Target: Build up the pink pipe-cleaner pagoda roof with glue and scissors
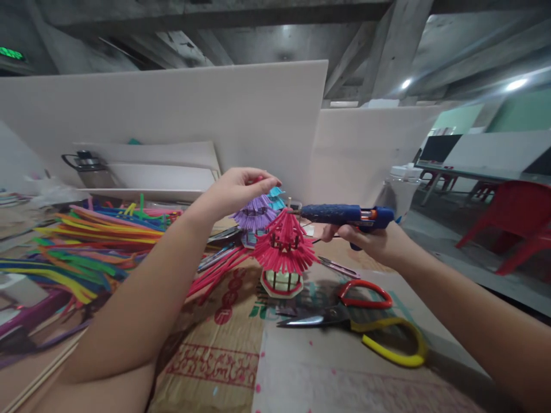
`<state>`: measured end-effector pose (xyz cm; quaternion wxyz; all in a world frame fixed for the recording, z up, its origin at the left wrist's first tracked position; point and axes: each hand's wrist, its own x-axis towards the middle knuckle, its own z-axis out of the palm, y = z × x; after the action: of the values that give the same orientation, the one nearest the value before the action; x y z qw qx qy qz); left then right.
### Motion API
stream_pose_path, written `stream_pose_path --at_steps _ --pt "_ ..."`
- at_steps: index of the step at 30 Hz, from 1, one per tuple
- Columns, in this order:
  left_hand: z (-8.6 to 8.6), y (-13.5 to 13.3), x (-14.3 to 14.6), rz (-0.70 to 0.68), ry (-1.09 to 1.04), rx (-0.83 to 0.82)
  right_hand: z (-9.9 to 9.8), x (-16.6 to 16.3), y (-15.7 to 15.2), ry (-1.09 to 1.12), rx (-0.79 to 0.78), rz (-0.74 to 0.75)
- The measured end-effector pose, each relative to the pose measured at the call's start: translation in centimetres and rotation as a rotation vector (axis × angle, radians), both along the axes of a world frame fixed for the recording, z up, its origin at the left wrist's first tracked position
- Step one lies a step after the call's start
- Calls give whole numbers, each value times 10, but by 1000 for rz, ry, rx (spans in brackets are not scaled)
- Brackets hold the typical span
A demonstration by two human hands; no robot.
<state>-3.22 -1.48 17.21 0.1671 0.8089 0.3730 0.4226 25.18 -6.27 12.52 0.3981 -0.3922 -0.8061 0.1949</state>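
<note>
My R hand [370,238]: gripping glue gun [331,214], nozzle by red pagoda [284,248]. L hand [239,189]: raised, bent, can't tell grip. Below hands: cardboard [206,350]; above: conc. beams [206,18].

The surface [232,344] in front of me is brown cardboard with red and green printing, paler toward my right. On it stands a red tiered model [282,261], upright on its pale eight-sided base. Nearer me lie scissors [333,316], blades toward my left, one handle loop red, the other yellow. Pinkish snips [342,268] rest just right of the model; loose red strips [219,272] spread on its left. Behind stands a purple tiered model [255,217], partly hidden from me. Farther left I have heaped multicoloured strips [112,226]; thin sticks [47,367] lie at my lower left.
</note>
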Motion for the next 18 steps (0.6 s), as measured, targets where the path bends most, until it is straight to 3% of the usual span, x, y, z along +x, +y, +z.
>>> stream_pose_path --at_steps 7,14,18 --pt "-10 -3 21 -181 83 63 3 0 0 -65 -7 -33" --pt "-4 -7 13 -15 58 3 2 5 -1 -58 2 4" --pt "-7 -6 17 3 41 -5 2 2 -3 -23 -16 18"
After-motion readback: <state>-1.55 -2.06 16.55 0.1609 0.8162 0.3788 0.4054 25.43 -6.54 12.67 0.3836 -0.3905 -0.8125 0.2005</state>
